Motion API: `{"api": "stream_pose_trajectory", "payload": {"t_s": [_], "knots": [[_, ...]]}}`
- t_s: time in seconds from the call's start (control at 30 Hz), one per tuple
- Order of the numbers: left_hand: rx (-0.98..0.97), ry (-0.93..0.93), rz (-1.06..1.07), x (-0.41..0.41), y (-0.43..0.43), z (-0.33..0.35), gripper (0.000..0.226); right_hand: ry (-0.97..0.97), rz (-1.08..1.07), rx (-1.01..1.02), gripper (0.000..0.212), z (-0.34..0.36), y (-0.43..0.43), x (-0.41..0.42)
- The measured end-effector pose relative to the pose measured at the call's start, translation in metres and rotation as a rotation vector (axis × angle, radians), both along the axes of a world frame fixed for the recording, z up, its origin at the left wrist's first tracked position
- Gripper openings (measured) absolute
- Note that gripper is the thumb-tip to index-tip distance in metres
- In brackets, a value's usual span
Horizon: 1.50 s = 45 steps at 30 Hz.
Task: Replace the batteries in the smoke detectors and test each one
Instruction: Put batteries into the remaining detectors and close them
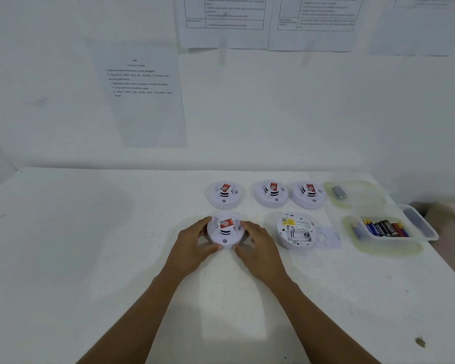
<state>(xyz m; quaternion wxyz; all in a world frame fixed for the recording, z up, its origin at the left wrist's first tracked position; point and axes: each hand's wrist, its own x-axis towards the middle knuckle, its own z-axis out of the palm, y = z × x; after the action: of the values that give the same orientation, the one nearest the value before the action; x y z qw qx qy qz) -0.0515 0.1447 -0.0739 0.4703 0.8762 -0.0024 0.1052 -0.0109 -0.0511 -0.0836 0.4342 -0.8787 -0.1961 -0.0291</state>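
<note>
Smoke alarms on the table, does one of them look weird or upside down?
Yes. The front right alarm lies back up, battery bay open, a flat cover beside it. The others sit face up; the left hand and right hand grip the front left alarm.

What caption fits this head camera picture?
The left hand and right hand hold a smoke detector on the table, near the batteries.

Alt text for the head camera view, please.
A left hand and right hand grip a smoke detector on a white table. Three more detectors sit behind it; a fifth detector lies opened, face down, near a tub of batteries.
</note>
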Motion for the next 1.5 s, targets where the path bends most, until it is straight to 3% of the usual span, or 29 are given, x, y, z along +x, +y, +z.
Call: {"api": "stream_pose_trajectory", "payload": {"t_s": [0.33,0.43,0.6,0.73,0.93,1.0,1.17,1.33,1.5], "knots": [[0.037,-0.029,0.028,0.000,-0.004,0.001,0.062,-0.094,0.036,0.035,0.049,0.007,-0.001,-0.009],[0.142,-0.083,0.042,0.006,-0.015,0.005,0.065,-0.220,0.006,0.068,0.041,0.019,-0.015,-0.013],[0.193,-0.205,-0.006,0.024,-0.068,0.026,0.047,-0.411,-0.166,0.006,0.024,0.044,-0.067,0.003],[0.171,-0.197,-0.047,0.041,-0.117,0.032,0.040,-0.279,-0.299,-0.087,0.026,0.047,-0.109,0.017],[0.101,0.069,0.076,0.058,-0.163,0.020,0.036,0.000,-0.349,-0.051,0.039,0.039,-0.129,0.022],[0.000,0.074,0.098,0.059,-0.168,0.019,0.026,0.011,-0.328,-0.029,0.038,0.038,-0.130,0.024],[-0.493,0.020,0.098,0.058,-0.183,0.038,0.019,-0.023,-0.334,0.163,0.032,0.048,-0.135,0.030],[-1.349,0.170,-0.034,0.080,-0.206,0.060,0.039,-0.056,-0.344,0.251,0.036,0.069,-0.141,0.049],[-1.546,0.342,-0.205,0.105,-0.215,0.067,0.056,-0.139,-0.298,0.135,0.034,0.081,-0.157,0.068]]}}
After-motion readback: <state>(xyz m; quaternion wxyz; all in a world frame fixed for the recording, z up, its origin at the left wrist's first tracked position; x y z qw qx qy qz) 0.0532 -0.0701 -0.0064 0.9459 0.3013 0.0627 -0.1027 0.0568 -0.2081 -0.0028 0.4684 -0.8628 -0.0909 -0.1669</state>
